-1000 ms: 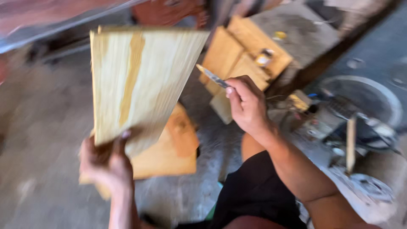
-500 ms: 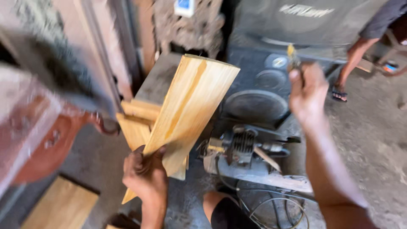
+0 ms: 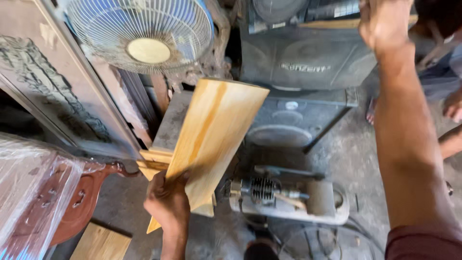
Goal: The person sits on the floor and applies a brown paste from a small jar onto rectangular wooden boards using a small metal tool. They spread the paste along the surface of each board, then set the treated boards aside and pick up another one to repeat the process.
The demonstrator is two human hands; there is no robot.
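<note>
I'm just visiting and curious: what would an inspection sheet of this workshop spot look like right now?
Surface: dusty grey concrete floor.
Job's things: light wooden board, tilted, gripped at its lower end; more wooden pieces behind it.
Clutter: small motor unit on the floor; another board at the lower left.
Hands: left hand closed on the board; right hand raised at the top edge, what it holds cannot be told.
Cables: dark loops of cable by the motor unit.
Surroundings: white fan, large black speaker cabinet, carved chair wrapped in plastic, another person's limbs at the right.
</note>
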